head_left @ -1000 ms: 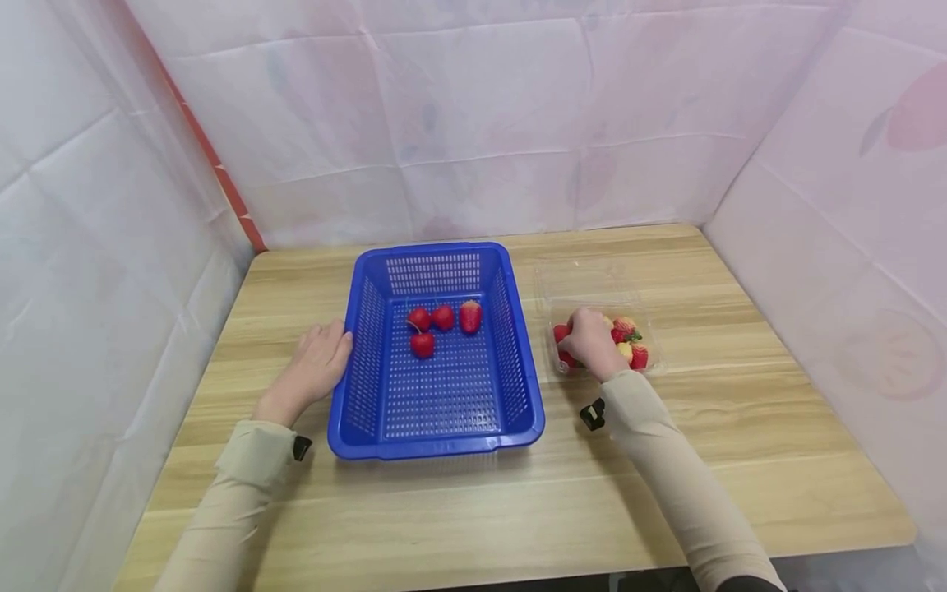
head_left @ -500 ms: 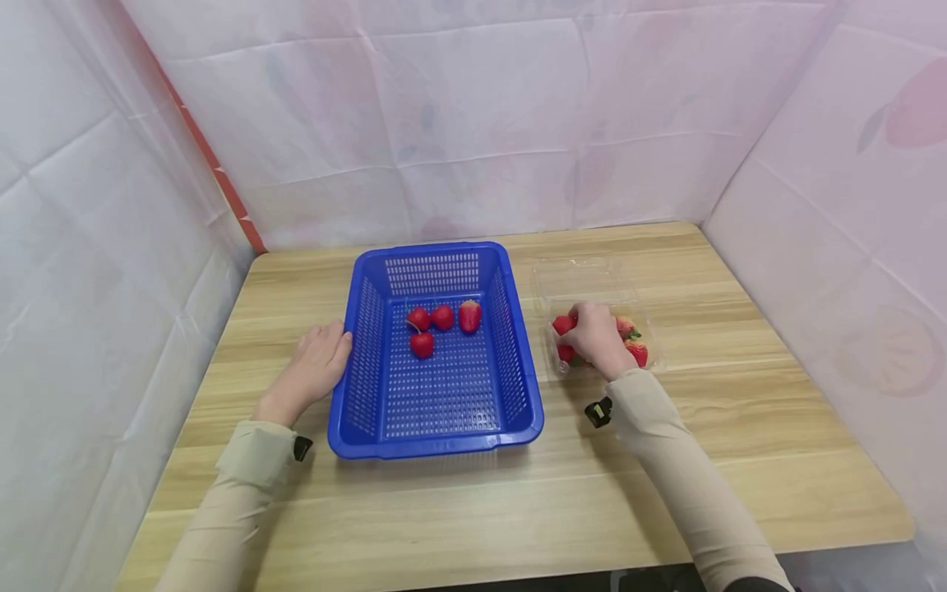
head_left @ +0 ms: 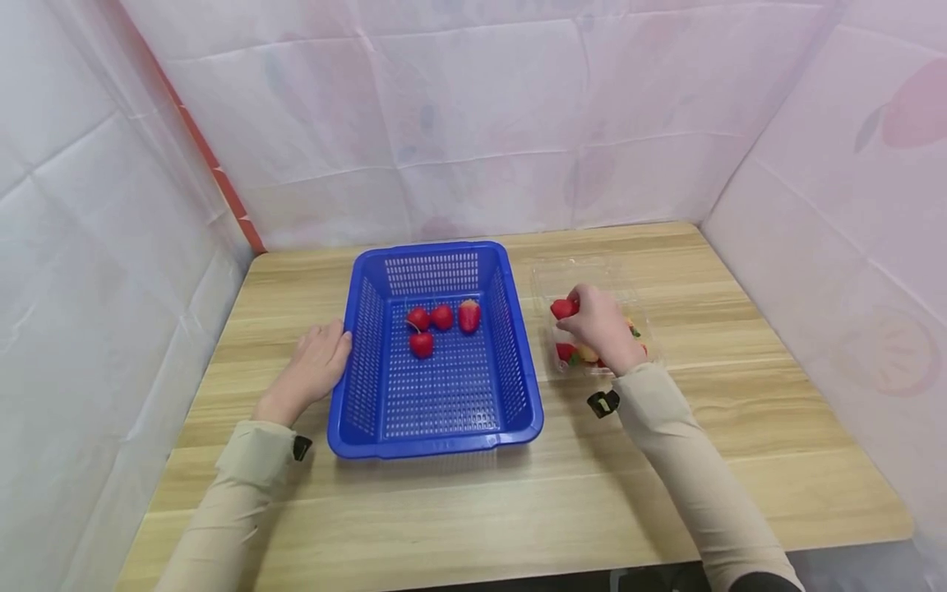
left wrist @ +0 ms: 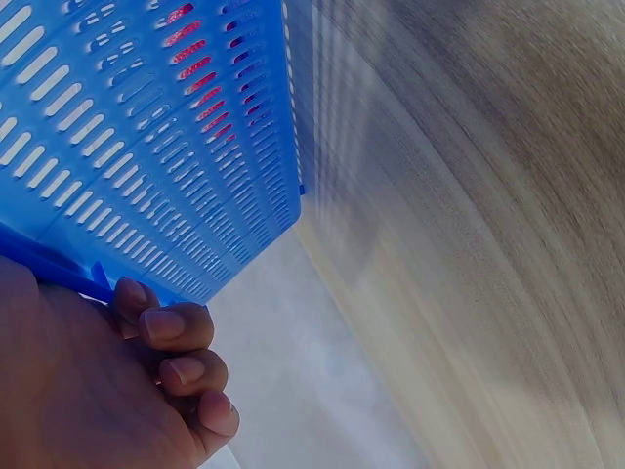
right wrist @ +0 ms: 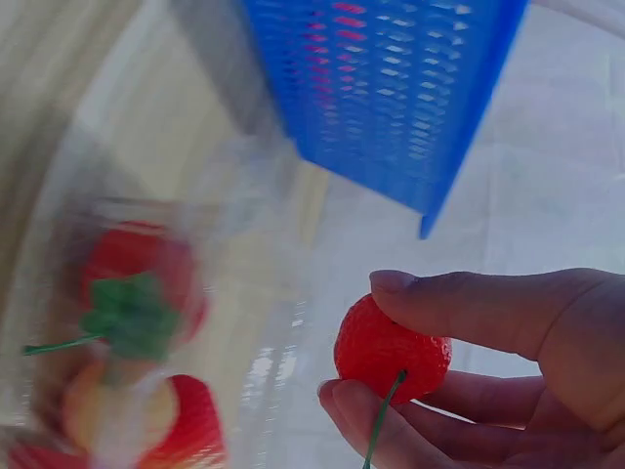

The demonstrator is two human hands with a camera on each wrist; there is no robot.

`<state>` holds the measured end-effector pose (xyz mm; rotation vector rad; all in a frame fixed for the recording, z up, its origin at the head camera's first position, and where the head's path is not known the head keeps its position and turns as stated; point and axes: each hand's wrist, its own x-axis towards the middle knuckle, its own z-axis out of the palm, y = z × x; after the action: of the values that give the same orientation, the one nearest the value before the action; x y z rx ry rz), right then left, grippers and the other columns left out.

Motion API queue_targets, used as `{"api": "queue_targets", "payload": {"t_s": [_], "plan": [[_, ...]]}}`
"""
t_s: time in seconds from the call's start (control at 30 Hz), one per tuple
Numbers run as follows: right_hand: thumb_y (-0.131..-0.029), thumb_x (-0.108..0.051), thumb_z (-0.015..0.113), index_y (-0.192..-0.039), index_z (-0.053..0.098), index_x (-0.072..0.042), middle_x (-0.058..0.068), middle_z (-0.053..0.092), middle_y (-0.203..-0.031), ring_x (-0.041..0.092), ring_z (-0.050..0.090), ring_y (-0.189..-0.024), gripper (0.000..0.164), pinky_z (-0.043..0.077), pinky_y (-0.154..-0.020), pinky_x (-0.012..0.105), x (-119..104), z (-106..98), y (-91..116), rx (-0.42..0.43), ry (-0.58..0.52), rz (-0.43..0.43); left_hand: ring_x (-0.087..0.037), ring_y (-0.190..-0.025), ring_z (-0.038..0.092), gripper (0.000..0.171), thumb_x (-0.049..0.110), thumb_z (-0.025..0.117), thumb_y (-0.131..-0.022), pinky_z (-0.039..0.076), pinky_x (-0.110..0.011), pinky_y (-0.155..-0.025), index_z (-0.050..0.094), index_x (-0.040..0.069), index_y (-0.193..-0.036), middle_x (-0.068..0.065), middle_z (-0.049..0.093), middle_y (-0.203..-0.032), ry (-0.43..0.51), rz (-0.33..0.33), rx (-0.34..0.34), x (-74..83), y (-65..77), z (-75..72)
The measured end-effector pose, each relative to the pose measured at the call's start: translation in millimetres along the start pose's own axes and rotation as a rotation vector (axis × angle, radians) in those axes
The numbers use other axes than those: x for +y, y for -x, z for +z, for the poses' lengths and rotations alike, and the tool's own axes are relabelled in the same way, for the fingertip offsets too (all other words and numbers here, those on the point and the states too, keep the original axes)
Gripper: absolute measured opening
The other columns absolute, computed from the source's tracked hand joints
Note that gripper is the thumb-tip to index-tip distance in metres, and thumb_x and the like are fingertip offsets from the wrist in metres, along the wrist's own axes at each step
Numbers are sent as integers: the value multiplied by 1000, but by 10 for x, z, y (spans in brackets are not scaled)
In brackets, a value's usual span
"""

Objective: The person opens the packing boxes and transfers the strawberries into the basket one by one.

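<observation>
Your right hand (head_left: 601,325) has a red fruit (right wrist: 371,357) in a pinch, thumb on one side and fingers on the other, spread just as far as the fruit's width. The right wrist view shows the thumb pressing the upper side and the fingertips curled against the lower side, with a thin green stem (right wrist: 384,418) passing in front of the fingers. In the head view that fruit sits at your fingertips over the left part of the clear box (head_left: 573,271), whose lid lies folded back on the far side. Inside the box, partly hidden under your hand, are more red and yellowish fruits; the right wrist view shows one with green leaves (right wrist: 132,318), though that area is blurred.

Your left hand (head_left: 314,366) holds the left rim of the blue basket (head_left: 436,448), its fingers curled close together; you have the rim at the thumb side, but the thumb itself is hard to make out in the left wrist view. The basket stands on the wooden table (head_left: 444,518), to the left of the box. On its floor lie three round red fruits (head_left: 422,344) close together, and a strawberry (head_left: 468,316) just right of them, its pale end pointing away from you.
</observation>
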<state>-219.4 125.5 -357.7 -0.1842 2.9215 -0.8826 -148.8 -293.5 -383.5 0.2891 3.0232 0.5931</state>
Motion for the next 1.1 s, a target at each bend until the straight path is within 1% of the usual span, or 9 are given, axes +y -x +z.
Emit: {"api": "queue_targets", "payload": {"t_s": [0.1, 0.2, 0.47, 0.6, 0.77, 0.87, 0.97, 1.1], "plan": [[-75, -10, 74, -98, 60, 7, 22, 61, -93, 33, 56, -80, 32, 47, -74, 42, -92, -56, 13, 6, 7, -25, -28, -81, 37, 34, 31, 17, -102, 27, -40, -74, 42, 9, -98, -8, 46, -81, 0, 3, 0, 10, -4, -13], [-76, -10, 74, -99, 62, 6, 21, 62, -93, 32, 56, -81, 31, 47, -74, 42, -187, -86, 20, -1, 22, -48, -28, -81, 37, 34, 31, 17, -102, 27, -41, -75, 41, 9, -98, -8, 46, -81, 0, 3, -2, 16, -2, -20], [-75, -7, 74, -101, 62, 4, 19, 63, -94, 31, 57, -82, 31, 49, -73, 41, -504, -114, 23, -34, -2, -102, -28, -82, 38, 34, 32, 17, -102, 28, -41, -76, 42, 9, -97, -8, 45, -81, -2, 1, 4, 13, -10, -19], [-74, -3, 75, -102, 61, 3, 17, 63, -94, 30, 57, -81, 31, 50, -72, 40, -660, -60, 3, -60, -1, -150, -28, -82, 38, 34, 32, 17, -102, 27, -41, -76, 41, 9, -98, -8, 46, -82, 2, 0, -3, 20, -3, -22], [-72, 0, 73, -98, 62, 1, 14, 63, -89, 27, 57, -78, 28, 49, -69, 37, -833, 50, -51, -80, 9, -224, -28, -83, 38, 33, 32, 17, -102, 28, -42, -77, 41, 9, -98, -8, 46, -83, 3, 0, -14, 26, 3, -17], [-72, 0, 72, -97, 62, 0, 12, 62, -88, 26, 55, -78, 27, 49, -69, 36, -947, 117, -102, -109, 14, -250, -28, -83, 38, 33, 32, 17, -102, 28, -41, -77, 41, 9, -99, -8, 45, -83, 4, -7, -11, 27, 3, -12], [-70, 0, 73, -98, 62, 0, 12, 63, -89, 26, 55, -80, 30, 48, -70, 36, -1055, 179, -159, -137, 29, -277, -27, -83, 38, 33, 32, 17, -102, 27, -41, -77, 41, 9, -99, -8, 45, -83, 6, -4, -2, 25, -1, -15], [-69, 2, 72, -98, 63, 0, 11, 62, -88, 25, 55, -78, 30, 47, -66, 34, -1169, 274, -228, -183, 50, -302, -28, -81, 38, 33, 31, 18, -102, 28, -41, -76, 42, 9, -97, -8, 46, -82, 8, 3, 7, 24, -8, -22]]}}
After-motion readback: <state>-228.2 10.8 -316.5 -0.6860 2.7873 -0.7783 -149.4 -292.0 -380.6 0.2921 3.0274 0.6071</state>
